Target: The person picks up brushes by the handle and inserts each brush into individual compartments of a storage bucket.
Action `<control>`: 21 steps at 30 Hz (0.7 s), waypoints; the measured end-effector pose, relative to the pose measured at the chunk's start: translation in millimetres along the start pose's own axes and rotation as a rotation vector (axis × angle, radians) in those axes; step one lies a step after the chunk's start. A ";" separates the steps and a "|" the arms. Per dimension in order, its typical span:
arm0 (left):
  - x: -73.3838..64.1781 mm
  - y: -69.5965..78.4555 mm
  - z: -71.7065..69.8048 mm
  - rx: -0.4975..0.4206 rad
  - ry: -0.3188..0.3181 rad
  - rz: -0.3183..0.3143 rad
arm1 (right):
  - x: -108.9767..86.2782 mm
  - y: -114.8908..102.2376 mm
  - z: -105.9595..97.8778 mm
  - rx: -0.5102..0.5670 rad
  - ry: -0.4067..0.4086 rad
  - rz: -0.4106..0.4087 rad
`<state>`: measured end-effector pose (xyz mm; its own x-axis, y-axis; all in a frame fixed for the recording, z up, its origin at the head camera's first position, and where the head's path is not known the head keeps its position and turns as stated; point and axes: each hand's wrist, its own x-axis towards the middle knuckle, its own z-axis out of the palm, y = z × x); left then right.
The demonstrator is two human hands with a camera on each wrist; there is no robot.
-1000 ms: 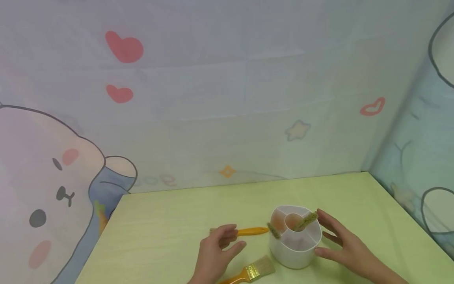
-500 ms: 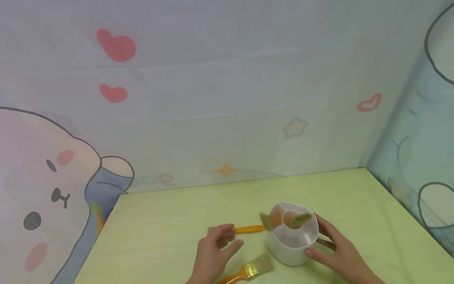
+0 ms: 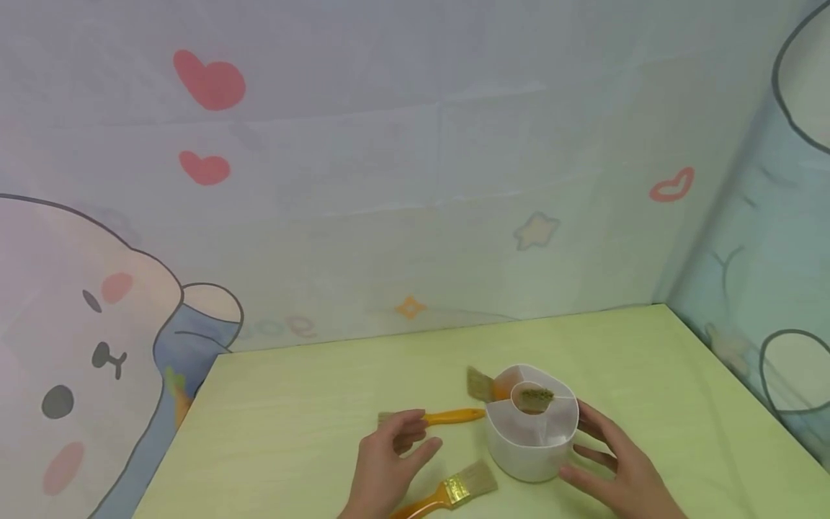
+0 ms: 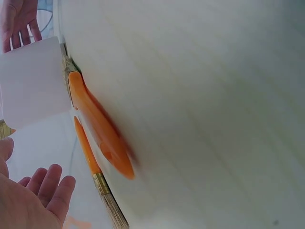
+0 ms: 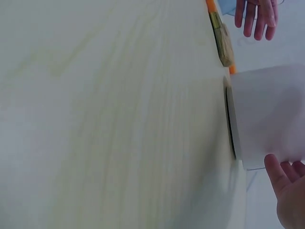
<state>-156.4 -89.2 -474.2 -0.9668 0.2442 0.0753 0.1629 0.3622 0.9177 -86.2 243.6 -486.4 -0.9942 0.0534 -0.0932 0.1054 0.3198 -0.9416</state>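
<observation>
Container [image 3: 528,458], white and round, stands upright on the pale yellow-green table [image 3: 311,404], its outer ring split into compartments about a central well. A centre brush [image 3: 537,398] sits in that well, bristles up. A leaning brush [image 3: 480,384] rests in the container's far-left compartment, orange handle inside, bristles tilting out over the rim.

The right hand [image 3: 622,461] is at the container's right side, fingers spread and gently bent round the far part of the wall, thumb overlapping the near part; how firmly they touch cannot be told. The left hand [image 3: 384,465] is left of the container and apart from it, fingers loosely curved, thumb well away from them, holding nothing.

Just beyond the left hand, a far brush [image 3: 455,417] lies with its handle end just beside the container. A near brush [image 3: 457,489] lies to the container's near left, bristles towards it. Behind the container hangs a pale backdrop [image 3: 363,173] printed with hearts.
</observation>
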 end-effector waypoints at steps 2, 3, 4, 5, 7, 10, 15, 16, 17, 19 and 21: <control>0.6 -0.7 -0.5 0.006 0.009 0.007 | -1.0 -1.2 0.7 -0.022 0.020 0.033; 0.7 -0.9 -0.7 0.008 0.013 0.008 | -1.4 -1.2 0.8 -0.038 0.027 0.037; 0.9 -1.2 -1.0 0.009 0.016 0.008 | -1.8 -1.2 0.5 -0.057 0.034 0.037; 1.0 -1.4 -1.3 0.012 0.017 0.008 | -2.3 -1.2 0.2 -0.077 0.042 0.035; 1.1 -1.9 -2.0 0.028 0.018 0.005 | -2.5 -0.9 -0.6 -0.106 0.053 0.027; 1.0 -3.3 -3.2 0.058 0.013 -0.012 | -1.7 -0.7 -0.7 -0.134 0.063 0.007; 1.1 -5.9 -6.0 0.101 0.002 -0.050 | 1.5 4.4 0.0 -0.182 0.090 -0.155; 1.3 -6.3 -6.4 0.113 0.002 -0.050 | 2.6 5.8 -0.2 -0.190 0.097 -0.184; 1.1 -6.5 -6.8 0.126 0.003 -0.050 | 3.5 7.2 -0.6 -0.196 0.101 -0.203; 0.6 -7.2 -7.3 0.156 0.006 -0.047 | 5.6 9.3 -1.7 -0.204 0.102 -0.207; 0.0 -7.8 -7.3 0.188 0.005 -0.045 | 7.6 10.1 -2.7 -0.197 0.096 -0.201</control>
<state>-159.0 -98.7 -478.5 -0.9749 0.2194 0.0386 0.1531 0.5342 0.8314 -92.6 249.9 -495.7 -0.9901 0.0570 0.1286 -0.0819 0.5100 -0.8563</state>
